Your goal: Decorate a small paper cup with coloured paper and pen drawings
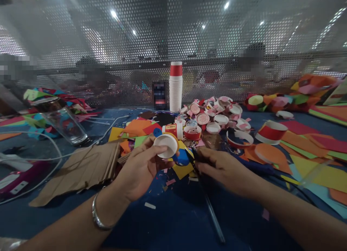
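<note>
My left hand [142, 171], with a silver bangle on the wrist, grips a short white paper cup piece [168, 142]. The thumb presses inside its round bottom, and an orange-yellow edge shows behind it. Dark scissors [190, 156] are in my right hand [221, 167], just right of the cup piece; their handles are mostly hidden by the fingers. Blue and yellow paper [183, 157] lies behind and between the hands. A red and white paper cup [173, 130] rests on its side just beyond the left hand.
Cut cup bottoms [213, 127] are heaped behind the hands, near a tall stack of paper cups [175, 92]. Corrugated cardboard [86, 164], a glass jar [69, 124] and a white cable [58, 149] lie left. Coloured paper [311, 167] covers the right. A perforated screen [146, 37] stands behind.
</note>
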Demonstrator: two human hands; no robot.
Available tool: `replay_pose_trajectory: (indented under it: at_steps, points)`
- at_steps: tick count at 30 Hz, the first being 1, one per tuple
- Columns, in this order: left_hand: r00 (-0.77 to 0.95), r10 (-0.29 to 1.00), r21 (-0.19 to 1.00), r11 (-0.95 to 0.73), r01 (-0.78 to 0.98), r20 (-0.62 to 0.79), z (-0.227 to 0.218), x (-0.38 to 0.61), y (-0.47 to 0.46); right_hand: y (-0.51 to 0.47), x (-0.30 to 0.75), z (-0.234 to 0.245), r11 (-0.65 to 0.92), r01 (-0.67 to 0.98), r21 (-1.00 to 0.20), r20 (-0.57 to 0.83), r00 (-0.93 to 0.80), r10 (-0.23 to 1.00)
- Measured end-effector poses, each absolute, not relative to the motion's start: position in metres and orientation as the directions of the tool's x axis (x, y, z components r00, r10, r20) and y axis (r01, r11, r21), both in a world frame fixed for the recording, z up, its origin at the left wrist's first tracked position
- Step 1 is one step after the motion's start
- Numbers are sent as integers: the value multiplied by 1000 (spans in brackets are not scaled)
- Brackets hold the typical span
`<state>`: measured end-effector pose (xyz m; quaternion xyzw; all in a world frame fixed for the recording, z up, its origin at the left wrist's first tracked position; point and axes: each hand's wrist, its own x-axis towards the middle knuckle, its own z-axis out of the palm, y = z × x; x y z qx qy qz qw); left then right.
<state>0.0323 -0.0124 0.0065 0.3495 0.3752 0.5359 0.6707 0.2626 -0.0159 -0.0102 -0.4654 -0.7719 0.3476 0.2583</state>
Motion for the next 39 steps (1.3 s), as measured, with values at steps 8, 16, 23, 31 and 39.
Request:
replay_pose_trajectory:
  at_steps: [8,16,23,31,39]
  points:
    - [218,964,878,234,-417,-153,2,39,-16,-5,258,-23,173,261,-950,79,-333,940]
    - [321,912,784,388,-484,-253,-6,52,-22,-9,253,-25,167,259,-951,63,-367,928]
    - [292,930,755,355,-551,-223,-9,53,-20,-19,240,-26,-103,5,-995,-98,-362,927]
    - [269,942,788,317,-527,-200,-6,51,-22,-27,240,-21,-165,-125,-978,-134,-225,965]
    - [236,970,909,143,-392,-51,-5,48,-21,-24,252,-10,13,11,-1000,10,-292,956]
